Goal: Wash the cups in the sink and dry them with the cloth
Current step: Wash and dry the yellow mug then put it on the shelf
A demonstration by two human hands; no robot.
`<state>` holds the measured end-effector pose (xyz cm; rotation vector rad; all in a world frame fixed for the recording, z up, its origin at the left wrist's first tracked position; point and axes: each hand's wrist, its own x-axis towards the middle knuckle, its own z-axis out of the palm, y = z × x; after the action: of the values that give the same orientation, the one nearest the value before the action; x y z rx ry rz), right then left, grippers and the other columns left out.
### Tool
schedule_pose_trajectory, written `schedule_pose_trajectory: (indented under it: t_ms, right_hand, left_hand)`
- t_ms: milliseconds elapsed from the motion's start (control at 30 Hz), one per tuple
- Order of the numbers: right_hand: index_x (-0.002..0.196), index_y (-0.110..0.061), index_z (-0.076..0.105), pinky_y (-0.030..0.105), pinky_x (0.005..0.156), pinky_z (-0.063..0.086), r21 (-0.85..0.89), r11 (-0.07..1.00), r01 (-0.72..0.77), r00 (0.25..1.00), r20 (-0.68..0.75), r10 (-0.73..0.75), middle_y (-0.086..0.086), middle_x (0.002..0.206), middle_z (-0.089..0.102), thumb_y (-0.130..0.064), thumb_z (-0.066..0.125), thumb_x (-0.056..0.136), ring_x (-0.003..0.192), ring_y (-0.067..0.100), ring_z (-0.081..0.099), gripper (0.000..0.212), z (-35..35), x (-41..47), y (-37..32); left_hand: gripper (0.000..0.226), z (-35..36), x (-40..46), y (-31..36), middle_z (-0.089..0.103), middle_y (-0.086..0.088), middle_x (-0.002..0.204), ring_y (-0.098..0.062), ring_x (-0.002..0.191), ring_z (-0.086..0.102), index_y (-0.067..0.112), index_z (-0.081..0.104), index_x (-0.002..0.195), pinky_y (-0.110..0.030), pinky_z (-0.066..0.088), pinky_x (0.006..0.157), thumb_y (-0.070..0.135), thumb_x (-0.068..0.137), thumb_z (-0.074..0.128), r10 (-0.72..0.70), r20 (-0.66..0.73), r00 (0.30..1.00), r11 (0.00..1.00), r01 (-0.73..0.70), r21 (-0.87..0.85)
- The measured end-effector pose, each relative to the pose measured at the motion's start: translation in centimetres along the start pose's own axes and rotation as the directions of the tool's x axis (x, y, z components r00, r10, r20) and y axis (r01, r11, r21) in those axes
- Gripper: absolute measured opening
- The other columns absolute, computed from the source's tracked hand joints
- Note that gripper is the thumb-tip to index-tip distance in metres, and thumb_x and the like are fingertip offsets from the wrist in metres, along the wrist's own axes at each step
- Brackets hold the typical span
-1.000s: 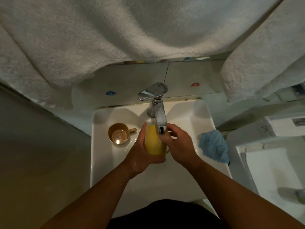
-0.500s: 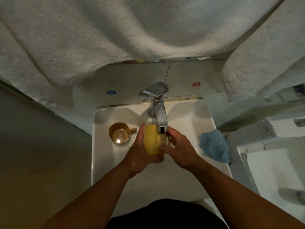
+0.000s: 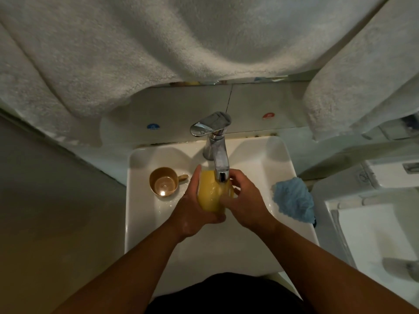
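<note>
White terry towels (image 3: 158,41) hang across the whole upper part of the view, from 9 o'clock round to 3 o'clock, with a second towel (image 3: 362,82) at 2 o'clock. Below them, a white rectangular sink (image 3: 283,155) fills the centre, set against a tiled wall. A chrome tap (image 3: 215,141) stands at the 12 o'clock edge of the sink, its spout reaching toward the centre. Both forearms enter from 6 o'clock and meet under the spout. The left hand (image 3: 192,209) wraps the yellow cup (image 3: 210,196) from the 9 o'clock side, thumb up along the wall and fingers curled beneath the base. The right hand (image 3: 247,200) grips the same cup from the 3 o'clock side, its fingers bent against the wall near the rim. The yellow cup sits directly below the spout outlet, above the basin floor. A blue cloth (image 3: 293,198) lies crumpled on the sink rim at 3 o'clock, well apart from the hands. A brown cup (image 3: 164,181) stands upright in the basin at 9 o'clock, mouth up, handle pointing toward the yellow cup, just beside the left hand.
</note>
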<state>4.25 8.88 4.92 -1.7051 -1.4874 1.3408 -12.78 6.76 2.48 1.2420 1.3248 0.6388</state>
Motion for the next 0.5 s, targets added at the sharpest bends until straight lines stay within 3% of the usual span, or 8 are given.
schedule_pose_trajectory:
  t_ms: [67, 200, 333, 500]
  right_hand:
    - [0.135, -0.029, 0.048, 0.036, 0.1, 0.052, -0.013, 1.0, 0.027, 0.996, 0.086, -0.026, -0.006, 0.13, 0.055, -0.016, 0.079, 0.074, 0.119, 0.016, 0.055, 0.07, -0.2, -0.1, 0.5]
    - [0.139, -0.031, 0.044, 0.037, 0.099, 0.053, -0.039, 0.999, 0.033, 0.994, 0.105, -0.029, -0.007, 0.132, 0.053, -0.038, 0.074, 0.061, 0.12, 0.017, 0.054, 0.084, -0.3, -0.1, 0.3]
    - [0.133, -0.031, 0.051, 0.039, 0.1, 0.052, 0.0, 1.0, 0.0, 1.0, 0.019, 0.0, -0.007, 0.127, 0.058, -0.014, 0.072, 0.078, 0.116, 0.018, 0.057, 0.06, 0.1, -0.3, -0.1]
    - [0.118, -0.028, 0.067, 0.033, 0.088, 0.055, 0.038, 0.998, -0.047, 0.989, -0.137, 0.052, -0.008, 0.108, 0.07, -0.018, 0.068, 0.085, 0.101, 0.012, 0.064, 0.034, -0.2, 0.0, -1.0]
  left_hand:
    - [0.142, 0.0, 0.0, 0.1, 0.028, 0.037, 0.132, 0.028, 0.111, 0.042, 0.032, -0.004, 0.158, 0.003, 0.041, 0.076, 0.007, 0.061, 0.096, 0.023, 0.002, 1.0, 1.0, -0.023, 0.009]
    - [0.146, 0.4, -0.1, -0.4, 0.025, 0.041, 0.131, 0.002, 0.118, 0.042, 0.032, -0.005, 0.16, 0.002, 0.042, 0.076, 0.011, 0.059, 0.098, 0.008, -0.025, 1.0, 1.0, -0.008, -0.002]
    - [0.148, 0.5, -0.1, -0.4, 0.032, 0.031, 0.136, -0.004, 0.124, 0.041, 0.04, -0.007, 0.157, -0.003, 0.044, 0.078, 0.016, 0.057, 0.099, 0.008, -0.043, 0.999, 1.0, -0.007, 0.029]
    - [0.148, 0.6, -0.3, -0.2, 0.032, 0.019, 0.148, -0.011, 0.131, 0.042, 0.043, -0.007, 0.158, -0.026, 0.048, 0.096, 0.025, 0.056, 0.099, 0.017, -0.021, 1.0, 0.998, -0.016, 0.052]
